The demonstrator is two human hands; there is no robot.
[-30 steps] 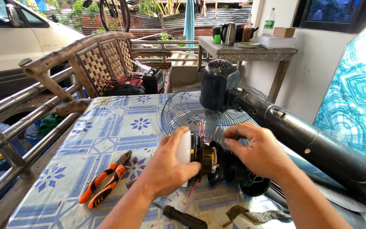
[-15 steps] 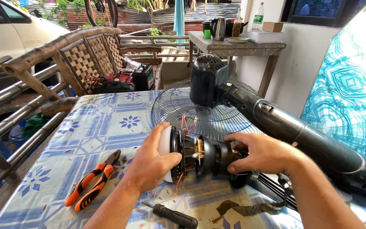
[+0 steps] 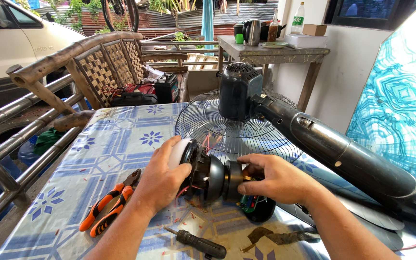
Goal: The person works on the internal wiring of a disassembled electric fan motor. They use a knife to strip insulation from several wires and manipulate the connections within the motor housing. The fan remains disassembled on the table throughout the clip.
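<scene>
Now the fan motor (image 3: 213, 175) has come lower over the tiled tablecloth (image 3: 97, 144), turned sideways; the left hand (image 3: 162, 180) clasps its smooth white cap end, the right hand (image 3: 275, 178) grips the dark ribbed end, thin red wires dangling, orange pliers (image 3: 109, 204) lying nearby

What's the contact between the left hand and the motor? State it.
Touching. The head view shows the left hand wrapped over the white end of the fan motor, fingers pressed on it; the right hand grips the other end.
</scene>
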